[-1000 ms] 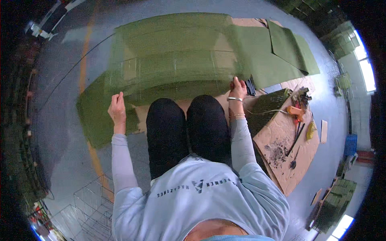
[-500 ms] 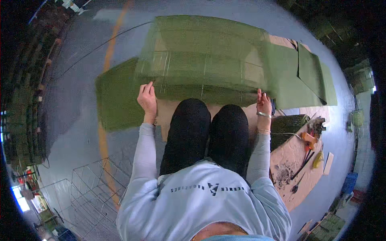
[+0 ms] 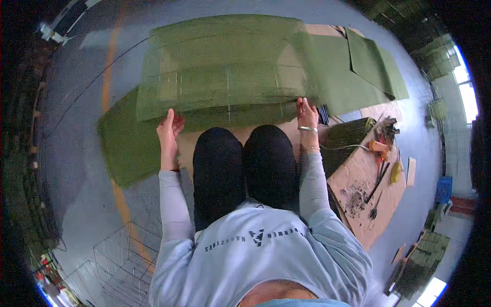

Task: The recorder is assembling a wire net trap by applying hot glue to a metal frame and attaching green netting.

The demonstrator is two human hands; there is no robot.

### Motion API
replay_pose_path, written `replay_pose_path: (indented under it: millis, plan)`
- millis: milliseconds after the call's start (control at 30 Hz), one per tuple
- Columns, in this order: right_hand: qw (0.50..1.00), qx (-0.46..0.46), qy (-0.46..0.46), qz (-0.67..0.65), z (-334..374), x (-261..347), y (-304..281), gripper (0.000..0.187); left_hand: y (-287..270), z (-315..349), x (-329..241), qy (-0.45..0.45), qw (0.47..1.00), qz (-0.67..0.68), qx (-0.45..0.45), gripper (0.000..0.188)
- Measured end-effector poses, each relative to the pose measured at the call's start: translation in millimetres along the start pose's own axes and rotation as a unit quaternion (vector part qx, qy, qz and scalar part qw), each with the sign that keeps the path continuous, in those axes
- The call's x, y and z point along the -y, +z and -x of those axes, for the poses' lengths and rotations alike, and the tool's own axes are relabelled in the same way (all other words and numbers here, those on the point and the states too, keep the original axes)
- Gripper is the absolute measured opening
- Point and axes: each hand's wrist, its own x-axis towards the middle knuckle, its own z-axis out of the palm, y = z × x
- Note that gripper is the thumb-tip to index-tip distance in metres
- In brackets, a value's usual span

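Note:
A see-through green mesh sheet spreads in front of my knees over a wire frame, whose thin bars show through it. My right hand, wearing a bracelet, pinches the sheet's near edge at its right part. My left hand is at the same near edge further left, its fingers apart and seemingly not gripping. Beneath and to the left lies a darker green sheet. At the right, more green sheets overlap, one with a folded-over flap.
Right of my legs, a rolled green bundle lies on brown cardboard with an orange-handled tool, dark rods and black crumbs. A wire frame stands at lower left. A blue bin is at far right.
My left hand's fingers have opened from a pinch on the mesh edge. My right hand keeps its pinch. The whole view has shifted, so the scene appears further left.

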Motion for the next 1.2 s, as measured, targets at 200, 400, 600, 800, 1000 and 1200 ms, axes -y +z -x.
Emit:
replay_pose_path:
  millis: [200, 400, 600, 800, 1000, 1200]
  plan:
    - [0.997, -0.032, -0.048, 0.051, 13.3, 4.9, 14.0, 0.015, 46.7, 1.6, 14.3, -0.190, 0.934, 0.151, 0.263, 0.040]
    - [0.998, -0.029, -0.035, 0.050, 8.8, 3.0, 10.2, 0.013, 95.1, 9.4, 13.6, -0.198, 0.890, 0.140, 0.385, 0.039]
    - [0.997, -0.040, -0.037, 0.054, 10.7, 1.6, 11.3, 0.011, 118.2, 17.8, 17.5, -0.190, 0.887, 0.125, 0.402, 0.033]
    - [0.999, -0.040, -0.020, 0.024, 9.1, -1.9, 8.6, 0.010, 110.2, 15.3, 44.1, 0.059, 0.938, -0.017, 0.341, 0.027]
    - [0.996, -0.050, -0.054, 0.045, 13.1, -1.0, 14.0, 0.011, 106.5, 5.3, 47.0, 0.038, 0.922, -0.292, 0.252, 0.037]
    - [0.997, -0.022, -0.049, 0.047, 21.5, 7.5, 14.4, 0.010, 108.4, 3.7, 58.1, 0.110, 0.918, -0.289, 0.247, 0.049]
